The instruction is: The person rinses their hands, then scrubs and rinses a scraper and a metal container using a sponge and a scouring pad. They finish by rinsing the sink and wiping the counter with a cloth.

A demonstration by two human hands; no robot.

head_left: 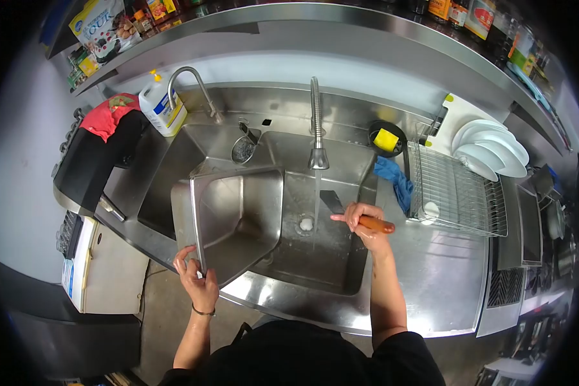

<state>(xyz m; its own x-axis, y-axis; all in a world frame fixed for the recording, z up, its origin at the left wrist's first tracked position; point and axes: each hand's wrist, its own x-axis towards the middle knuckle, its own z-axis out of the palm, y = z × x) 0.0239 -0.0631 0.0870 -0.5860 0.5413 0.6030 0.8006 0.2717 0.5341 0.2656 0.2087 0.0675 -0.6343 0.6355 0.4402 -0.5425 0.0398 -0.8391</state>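
Observation:
My left hand [199, 289] is closed on the rim of a deep steel pan [254, 206], which is tilted over the sink divider with its inside facing right. In my right hand [365, 233] is a scraper, its orange wooden handle [376, 224] in my grip and its flat, dark metal blade [331, 201] pointing left over the right basin. Water runs from the spring-neck faucet [318, 157] beside the blade into that basin [315, 260]. A small white object [306, 224] lies on the basin floor near the drain.
A strainer [243, 149] hangs in the left basin [202, 145]. Behind it stand a second faucet [202, 90] and a soap jug [163, 109]. To the right are a yellow sponge [386, 140] in a black pan, a blue cloth [395, 180] and a wire dish rack [460, 186] with white plates [492, 148].

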